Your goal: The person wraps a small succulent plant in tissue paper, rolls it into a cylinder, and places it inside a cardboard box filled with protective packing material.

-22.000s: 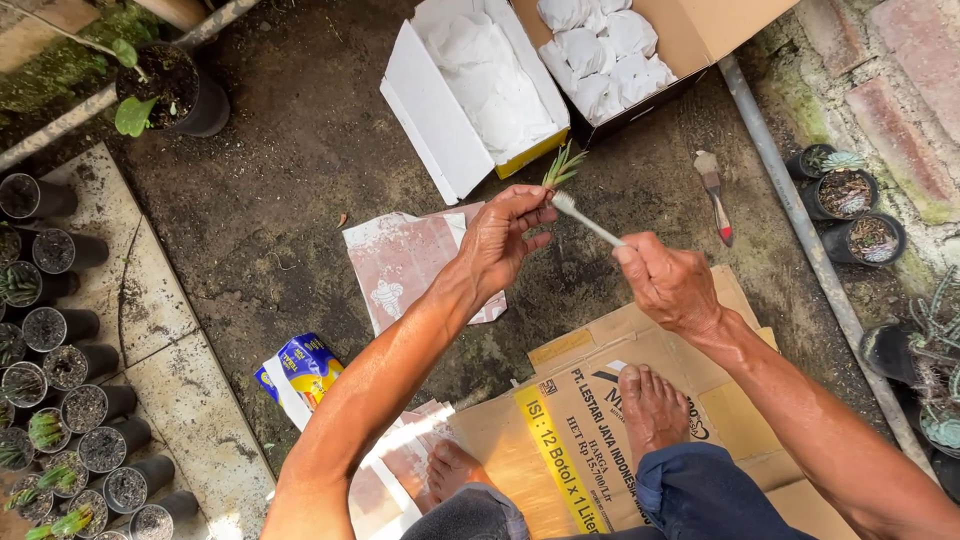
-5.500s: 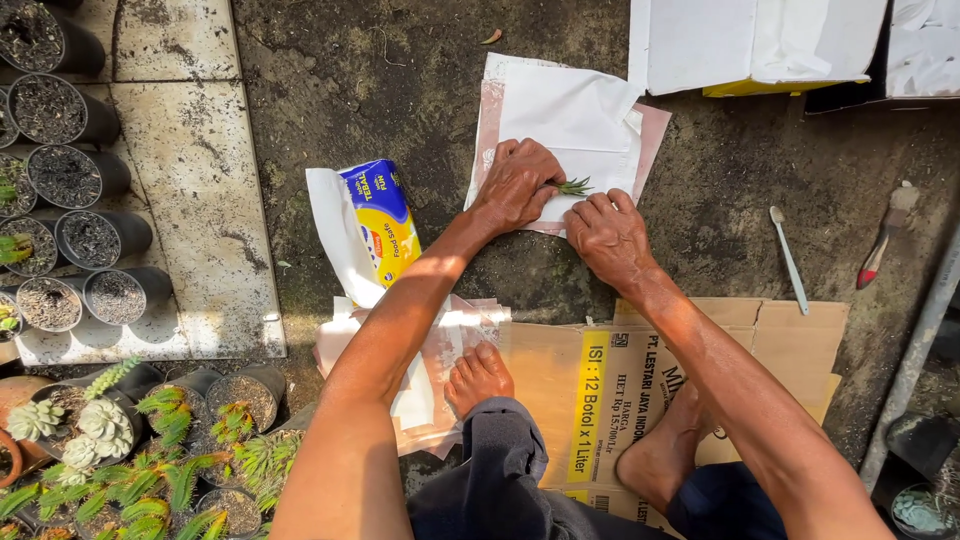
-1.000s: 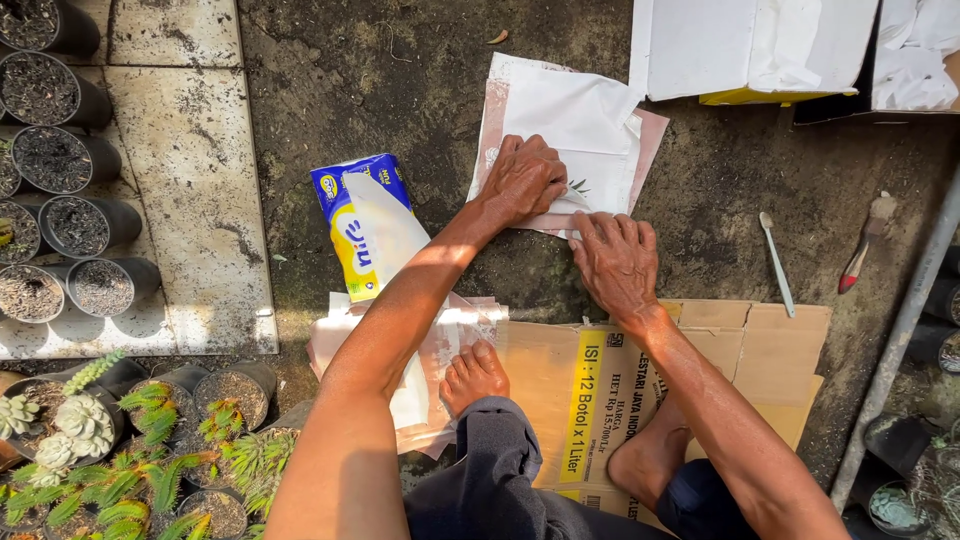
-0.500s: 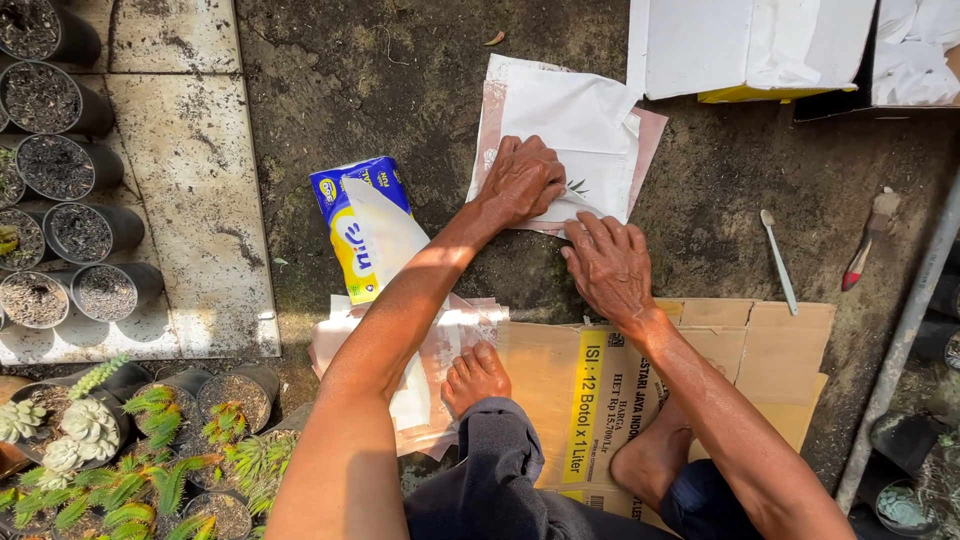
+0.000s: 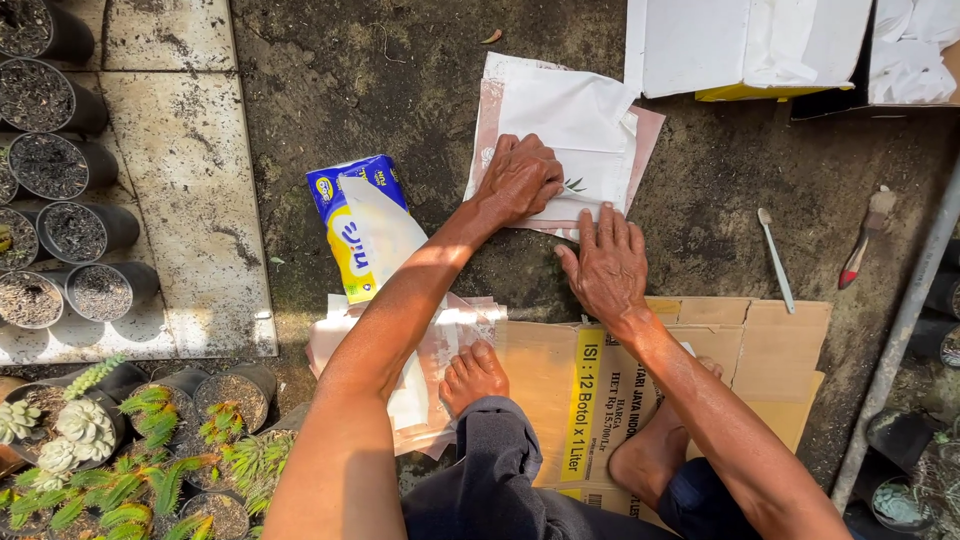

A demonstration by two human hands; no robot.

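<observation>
Left hand [image 5: 520, 180] pinning small green plant [image 5: 574, 185] under white paper [image 5: 575, 115], at 12 o'clock; right hand [image 5: 603, 262] flat, fingers spread on paper's lower edge. Risk: crushed leaves from excess pressure.

Dark, dirty ground [image 5: 350, 90] is carrying everything here. The flattened cardboard [image 5: 760, 350] is lying low in view, serving as our landmark. Just above its left end, white paper [image 5: 570, 110] is sitting on a pink sheet [image 5: 645, 130]. Left of the cardboard, a blue and yellow packet [image 5: 345, 215] is resting beside more sheets. Above the cardboard's right corner, a toothbrush [image 5: 776, 260] and paintbrush [image 5: 864, 240] are lying apart.
</observation>
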